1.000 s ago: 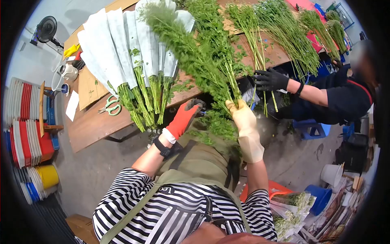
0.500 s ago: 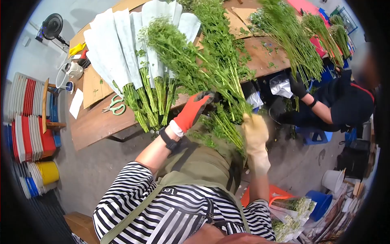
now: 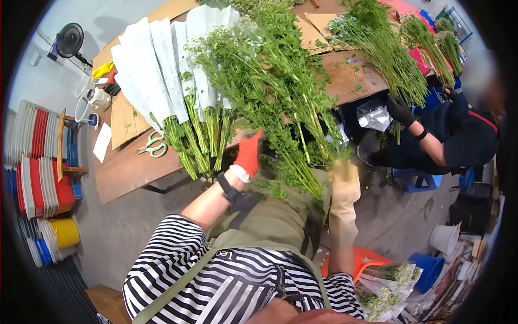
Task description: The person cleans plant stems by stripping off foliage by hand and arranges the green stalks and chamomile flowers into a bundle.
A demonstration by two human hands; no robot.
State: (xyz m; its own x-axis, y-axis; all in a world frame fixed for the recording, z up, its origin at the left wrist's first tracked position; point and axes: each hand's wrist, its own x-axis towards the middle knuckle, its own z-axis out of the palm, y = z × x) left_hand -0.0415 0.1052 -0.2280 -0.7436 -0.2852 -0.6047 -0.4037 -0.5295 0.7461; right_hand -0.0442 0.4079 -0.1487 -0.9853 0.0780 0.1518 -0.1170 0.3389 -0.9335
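My left hand (image 3: 249, 154), in a red glove with dark fingers, is beside the lower part of a loose bunch of leafy flower stems (image 3: 270, 97). Its fingers are blurred against the greenery. In a cream glove, my right hand (image 3: 344, 181) is closed around the cut ends of stems on the right of that bunch, partly smeared by motion. More cut stems (image 3: 299, 175) point down toward my apron between the two hands. To the left lie several bunches in pale paper wraps (image 3: 156, 70), their bare stems (image 3: 186, 137) hanging over the table edge.
Green-handled scissors (image 3: 155, 147) lie on the wooden table (image 3: 121, 175), near cardboard (image 3: 127, 119). At right, a co-worker's black-gloved hand (image 3: 400, 110) holds a long-stemmed bunch (image 3: 391, 65). Buckets (image 3: 426, 272) and wrapped flowers (image 3: 386, 291) stand low on the right.
My left hand has drawn back slightly left and down. The stems held at right have lowered onto the bunch, and my right hand has moved a little down and right.
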